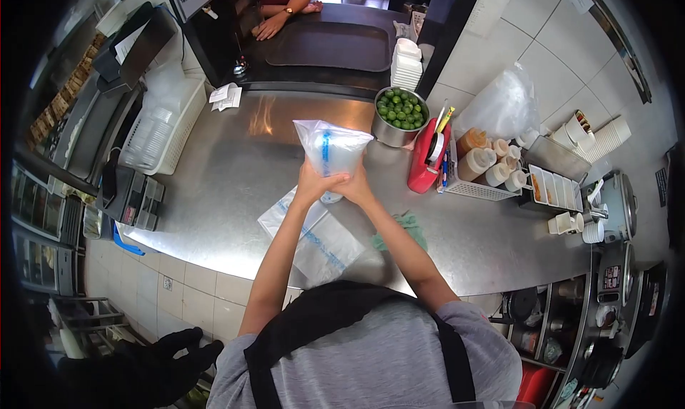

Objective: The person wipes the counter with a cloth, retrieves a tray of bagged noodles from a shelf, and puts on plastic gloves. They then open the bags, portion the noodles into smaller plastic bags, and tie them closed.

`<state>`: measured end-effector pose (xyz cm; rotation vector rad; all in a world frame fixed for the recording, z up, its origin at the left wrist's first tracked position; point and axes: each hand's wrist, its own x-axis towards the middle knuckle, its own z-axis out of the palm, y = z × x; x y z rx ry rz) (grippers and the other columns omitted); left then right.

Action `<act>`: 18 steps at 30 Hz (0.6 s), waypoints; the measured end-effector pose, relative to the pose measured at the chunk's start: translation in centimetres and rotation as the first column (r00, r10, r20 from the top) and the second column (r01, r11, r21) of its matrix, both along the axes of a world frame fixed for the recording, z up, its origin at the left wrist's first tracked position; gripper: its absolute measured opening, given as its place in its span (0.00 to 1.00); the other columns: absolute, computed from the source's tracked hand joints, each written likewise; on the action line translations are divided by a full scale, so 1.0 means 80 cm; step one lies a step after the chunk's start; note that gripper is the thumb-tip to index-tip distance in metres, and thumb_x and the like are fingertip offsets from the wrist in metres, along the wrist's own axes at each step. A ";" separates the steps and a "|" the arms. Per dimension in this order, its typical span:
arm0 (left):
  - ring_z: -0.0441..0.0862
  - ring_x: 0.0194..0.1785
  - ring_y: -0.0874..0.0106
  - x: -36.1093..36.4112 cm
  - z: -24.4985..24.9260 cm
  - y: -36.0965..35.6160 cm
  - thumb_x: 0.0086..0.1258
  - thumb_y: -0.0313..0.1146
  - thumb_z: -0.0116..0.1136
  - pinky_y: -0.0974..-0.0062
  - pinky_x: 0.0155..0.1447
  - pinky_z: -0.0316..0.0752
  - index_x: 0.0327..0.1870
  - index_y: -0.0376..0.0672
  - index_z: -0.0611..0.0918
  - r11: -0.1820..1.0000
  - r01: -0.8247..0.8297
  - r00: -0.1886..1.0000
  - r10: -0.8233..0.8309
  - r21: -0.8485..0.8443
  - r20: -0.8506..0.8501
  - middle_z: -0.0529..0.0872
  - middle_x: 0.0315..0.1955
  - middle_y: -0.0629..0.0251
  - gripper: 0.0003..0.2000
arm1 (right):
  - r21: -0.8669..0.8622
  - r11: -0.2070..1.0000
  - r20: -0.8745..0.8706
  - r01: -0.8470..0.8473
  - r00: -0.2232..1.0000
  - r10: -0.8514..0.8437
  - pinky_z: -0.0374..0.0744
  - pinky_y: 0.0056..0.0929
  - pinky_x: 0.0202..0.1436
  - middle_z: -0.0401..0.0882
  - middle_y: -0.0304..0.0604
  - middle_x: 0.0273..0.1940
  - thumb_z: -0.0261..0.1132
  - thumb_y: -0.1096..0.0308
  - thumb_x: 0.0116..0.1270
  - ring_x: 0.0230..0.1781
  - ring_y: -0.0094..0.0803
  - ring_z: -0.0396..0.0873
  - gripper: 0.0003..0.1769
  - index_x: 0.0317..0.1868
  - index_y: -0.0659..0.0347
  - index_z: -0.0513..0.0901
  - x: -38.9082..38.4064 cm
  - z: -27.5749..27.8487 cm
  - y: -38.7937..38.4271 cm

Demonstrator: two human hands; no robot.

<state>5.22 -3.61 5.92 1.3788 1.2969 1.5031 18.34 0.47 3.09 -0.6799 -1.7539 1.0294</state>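
- While the left hand (315,187) is gripping one side of the plastic bag (334,149), the right hand (356,186) is gripping the other, both closing around its lower part.
- Bag is being held above the steel counter (207,173), between back and front edges, top flaring; contents too hazy to tell.
- Flat blue-marked bags (325,246) are lying toward the front edge; green cloth (413,230) is sitting near them.
- Pot (391,133) of limes (401,109) is standing by the back edge, red tape dispenser (422,165) just beside.

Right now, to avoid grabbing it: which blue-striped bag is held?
The bulging bag between the left hand and right hand; the other striped plastic lies flat on the counter.
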 end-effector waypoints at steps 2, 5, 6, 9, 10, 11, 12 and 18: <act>0.76 0.50 0.70 0.006 -0.025 0.000 0.43 0.41 0.75 0.73 0.53 0.71 0.53 0.33 0.71 0.996 -0.072 0.997 0.072 -0.054 -0.009 0.78 0.47 0.57 0.37 | 0.010 0.998 0.008 0.064 0.998 -0.064 0.68 0.41 0.58 0.64 0.53 0.58 0.79 0.61 0.34 0.58 0.47 0.68 0.59 0.65 0.61 0.50 0.002 -0.022 -0.004; 0.76 0.50 0.69 0.026 -0.039 -0.008 0.45 0.42 0.74 0.73 0.53 0.71 0.56 0.32 0.68 0.988 -0.152 0.982 0.148 0.031 0.120 0.78 0.48 0.55 0.38 | 0.000 0.990 0.004 0.139 0.990 -0.139 0.69 0.41 0.57 0.65 0.53 0.57 0.79 0.62 0.34 0.57 0.48 0.69 0.59 0.64 0.61 0.51 -0.004 -0.036 -0.012; 0.76 0.50 0.68 0.028 -0.043 -0.012 0.46 0.43 0.74 0.72 0.54 0.71 0.56 0.32 0.67 0.988 -0.156 0.979 0.154 0.009 0.134 0.78 0.48 0.55 0.39 | -0.035 0.989 0.005 0.142 0.990 -0.142 0.69 0.40 0.57 0.65 0.54 0.57 0.78 0.62 0.35 0.57 0.48 0.69 0.58 0.64 0.61 0.51 -0.005 -0.042 -0.018; 0.76 0.51 0.64 0.035 -0.051 -0.014 0.46 0.43 0.73 0.70 0.54 0.70 0.59 0.32 0.63 0.980 -0.194 0.977 0.190 0.034 0.101 0.77 0.48 0.53 0.42 | -0.120 0.982 0.052 0.146 0.989 -0.141 0.69 0.39 0.57 0.67 0.56 0.56 0.77 0.63 0.38 0.58 0.48 0.68 0.54 0.63 0.61 0.52 -0.004 -0.055 -0.017; 0.76 0.51 0.62 0.037 -0.058 -0.016 0.46 0.42 0.73 0.69 0.54 0.70 0.60 0.32 0.61 0.971 -0.223 0.975 0.220 0.092 0.039 0.77 0.48 0.52 0.43 | -0.148 0.979 0.100 0.144 0.986 -0.130 0.70 0.39 0.57 0.67 0.57 0.56 0.76 0.63 0.39 0.58 0.48 0.68 0.53 0.62 0.62 0.53 -0.003 -0.064 -0.011; 0.76 0.52 0.60 0.039 -0.066 -0.021 0.45 0.42 0.73 0.67 0.55 0.70 0.61 0.32 0.59 0.958 -0.245 0.968 0.251 0.148 -0.024 0.77 0.48 0.50 0.45 | -0.178 0.973 0.147 0.144 0.982 -0.118 0.70 0.38 0.57 0.68 0.58 0.55 0.75 0.63 0.40 0.58 0.48 0.68 0.51 0.62 0.62 0.53 -0.001 -0.075 -0.008; 0.76 0.52 0.58 0.036 -0.076 -0.024 0.46 0.42 0.73 0.67 0.55 0.70 0.62 0.32 0.58 0.964 -0.232 0.963 0.247 0.132 -0.109 0.77 0.48 0.49 0.45 | -0.167 0.978 0.170 0.129 0.980 -0.101 0.70 0.38 0.57 0.68 0.58 0.55 0.74 0.64 0.41 0.58 0.49 0.68 0.48 0.61 0.62 0.55 0.000 -0.074 -0.008; 0.78 0.47 0.51 0.000 -0.055 -0.051 0.53 0.41 0.67 0.67 0.50 0.73 0.62 0.30 0.59 0.984 -0.146 0.871 0.079 -0.102 -0.484 0.79 0.43 0.43 0.41 | 0.218 0.974 0.567 0.064 0.804 -0.180 0.70 0.43 0.56 0.72 0.54 0.52 0.70 0.68 0.44 0.56 0.51 0.68 0.29 0.50 0.61 0.74 0.059 -0.051 -0.012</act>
